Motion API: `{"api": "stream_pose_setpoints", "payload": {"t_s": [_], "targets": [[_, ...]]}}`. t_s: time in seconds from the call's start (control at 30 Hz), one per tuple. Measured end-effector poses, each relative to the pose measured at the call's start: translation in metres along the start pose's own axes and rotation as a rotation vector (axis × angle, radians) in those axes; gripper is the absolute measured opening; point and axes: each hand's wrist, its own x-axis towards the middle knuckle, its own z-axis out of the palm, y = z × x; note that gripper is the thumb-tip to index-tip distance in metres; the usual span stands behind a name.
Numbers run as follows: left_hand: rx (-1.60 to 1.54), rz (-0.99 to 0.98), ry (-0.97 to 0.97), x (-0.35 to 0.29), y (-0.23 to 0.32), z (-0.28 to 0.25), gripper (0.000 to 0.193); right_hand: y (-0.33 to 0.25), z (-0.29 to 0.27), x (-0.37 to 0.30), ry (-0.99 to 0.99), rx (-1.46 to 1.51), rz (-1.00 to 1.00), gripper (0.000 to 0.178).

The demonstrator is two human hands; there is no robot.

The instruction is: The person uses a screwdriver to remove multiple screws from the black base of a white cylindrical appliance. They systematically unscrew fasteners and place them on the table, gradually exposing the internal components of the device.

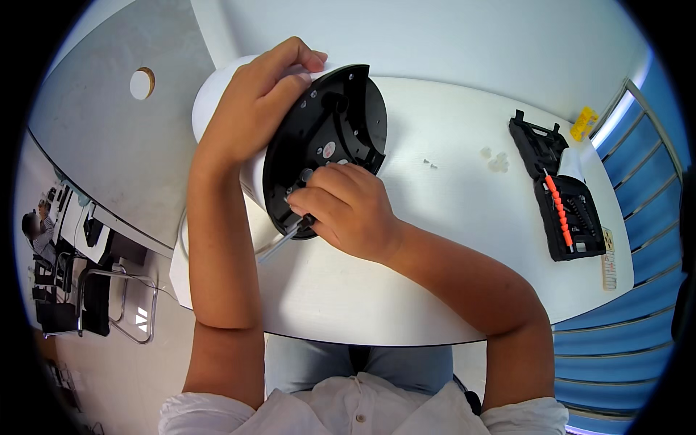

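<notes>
Black base looks still attached to its white cylinder, tilted on the table. Our left hand clasps the cylinder beside the base's upper edge; our right hand, against the base, grips a screwdriver. Small pieces right of the base suggest some fixings are out; what remains, we cannot tell.

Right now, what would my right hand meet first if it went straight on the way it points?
The black base of the white rounded appliance: the right hand points up and left into it and may be touching it; exact depth is unclear.
</notes>
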Motion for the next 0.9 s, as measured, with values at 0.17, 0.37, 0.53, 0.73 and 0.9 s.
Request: {"api": "stream_pose_setpoints", "payload": {"t_s": [0.17, 0.37, 0.53, 0.73, 0.9], "targets": [[-0.005, -0.011, -0.008, 0.002, 0.000, 0.000, 0.017, -0.004, 0.003, 0.007, 0.010, -0.035, 0.006, 0.012], [-0.022, -0.023, -0.005, 0.002, 0.001, 0.001, 0.017, -0.007, 0.004, 0.009, 0.012, -0.056, 0.014, 0.009], [-0.031, -0.021, 0.002, 0.002, 0.000, 0.002, 0.016, -0.007, 0.001, 0.009, -0.012, -0.026, 0.050, 0.027], [-0.011, -0.007, 0.013, 0.004, 0.001, 0.006, 0.016, -0.007, 0.000, 0.013, -0.001, -0.053, 0.033, 0.027], [0.020, -0.013, 0.022, 0.004, 0.001, 0.005, 0.018, -0.008, -0.001, 0.014, -0.001, -0.088, 0.037, 0.027]]}}
